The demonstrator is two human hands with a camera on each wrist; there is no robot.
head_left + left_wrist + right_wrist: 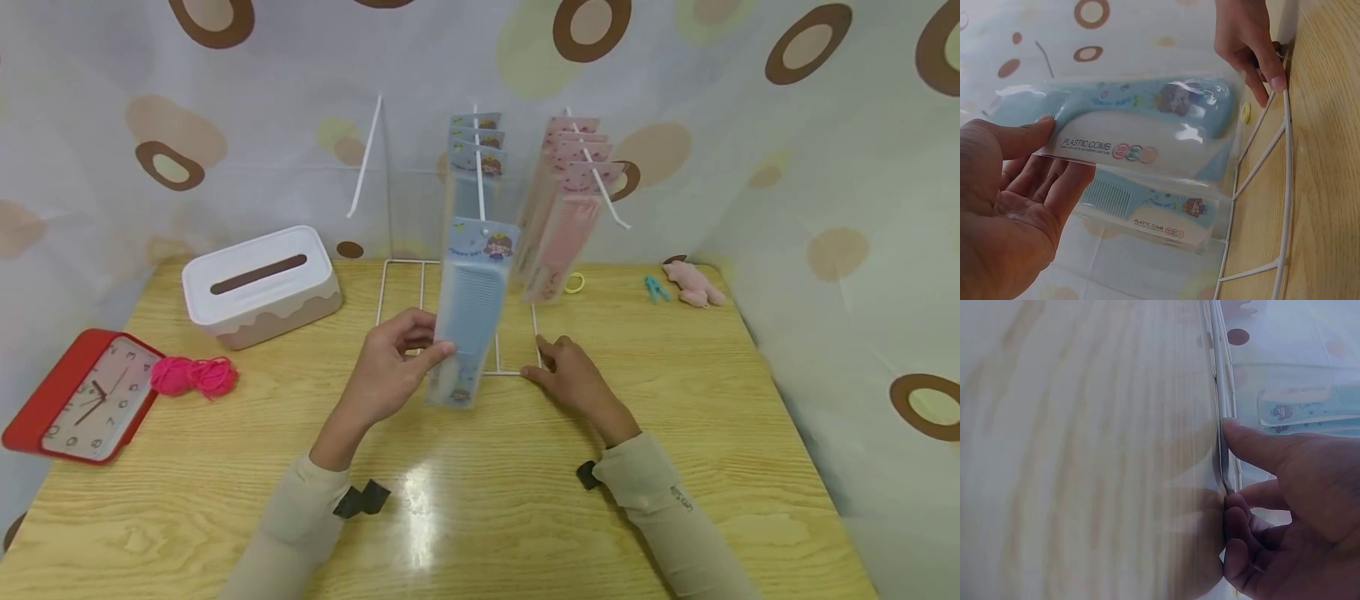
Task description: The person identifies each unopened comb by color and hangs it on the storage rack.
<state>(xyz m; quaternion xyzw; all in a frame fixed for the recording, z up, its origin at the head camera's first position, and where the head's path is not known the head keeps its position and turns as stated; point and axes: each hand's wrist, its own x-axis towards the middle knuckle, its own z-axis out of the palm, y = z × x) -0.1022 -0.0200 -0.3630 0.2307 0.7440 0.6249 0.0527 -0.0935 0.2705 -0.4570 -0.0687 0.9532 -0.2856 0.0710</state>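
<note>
My left hand (390, 362) pinches a blue plastic comb in a clear packet (474, 312) between thumb and fingers. The packet's card top sits right at the front tip of the middle prong of a white wire rack (512, 372). Behind it, more blue comb packets (471, 196) hang on that same prong. Pink comb packets (566, 229) hang along the right prong, while the left prong (366, 158) is bare. At the front right corner of the rack's base, my right hand (573, 379) grips the wire with thumb and curled fingers, low against the tabletop.
On the left stand a white tissue box (262, 287), a red clock (90, 398) and a bundle of pink yarn (193, 377). Toward the back right lie a yellow ring (574, 283), a teal clip (656, 289) and a pink soft toy (693, 284). A patterned curtain (300, 108) backs the table.
</note>
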